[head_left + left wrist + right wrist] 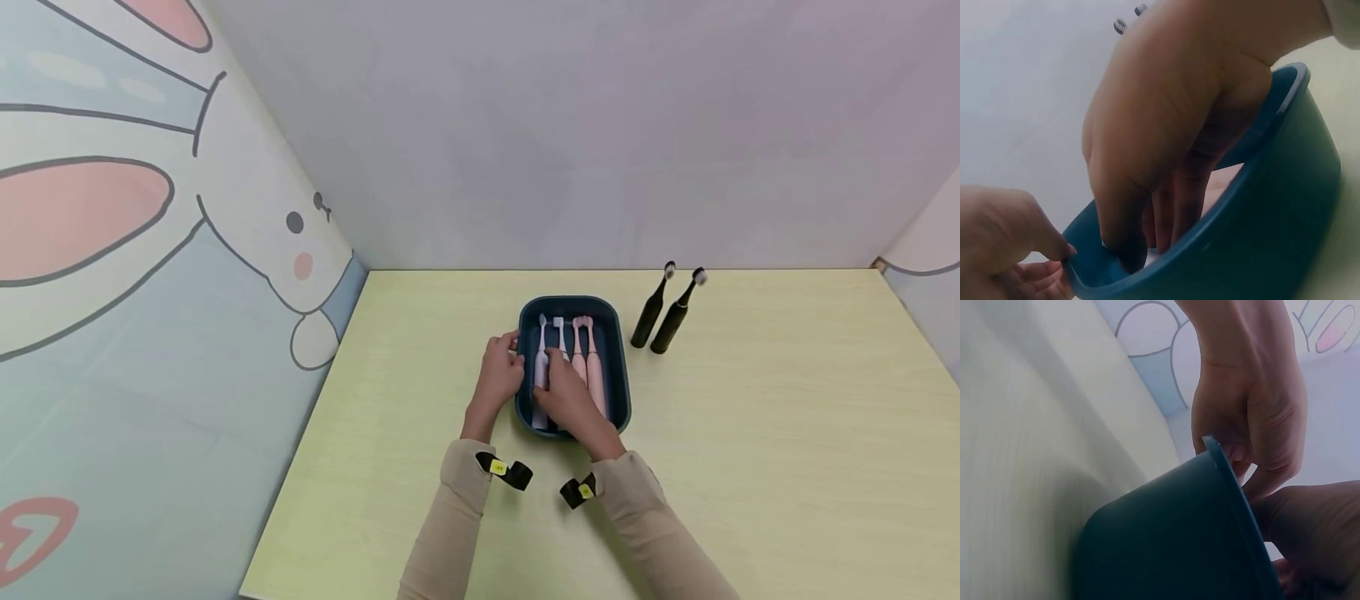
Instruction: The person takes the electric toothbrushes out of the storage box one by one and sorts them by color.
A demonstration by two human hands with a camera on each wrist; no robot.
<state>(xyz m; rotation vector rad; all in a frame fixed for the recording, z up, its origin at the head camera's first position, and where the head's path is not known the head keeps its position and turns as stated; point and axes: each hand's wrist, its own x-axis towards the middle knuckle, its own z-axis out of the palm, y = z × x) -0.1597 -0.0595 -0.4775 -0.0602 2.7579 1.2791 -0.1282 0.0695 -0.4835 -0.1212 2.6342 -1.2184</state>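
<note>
A dark blue rectangular bin (619,367) stands on the table with several electric toothbrushes lying side by side in it. From left they are a lavender toothbrush (541,367), a white toothbrush (560,333) and two pink toothbrushes (578,362). My left hand (498,373) pinches the bin's left rim, its thumb at the inner side, as the left wrist view also shows. My right hand (572,402) reaches down inside the bin, fingers and thumb around the white toothbrush's handle, which the hand mostly hides. The right wrist view shows mainly the bin's outer wall (1160,531).
Two black electric toothbrushes (670,325) are on the table just right of the bin. A plain pale wall (570,150) rises behind the table. At the left, a wall with a cartoon rabbit (255,208) borders the table's edge.
</note>
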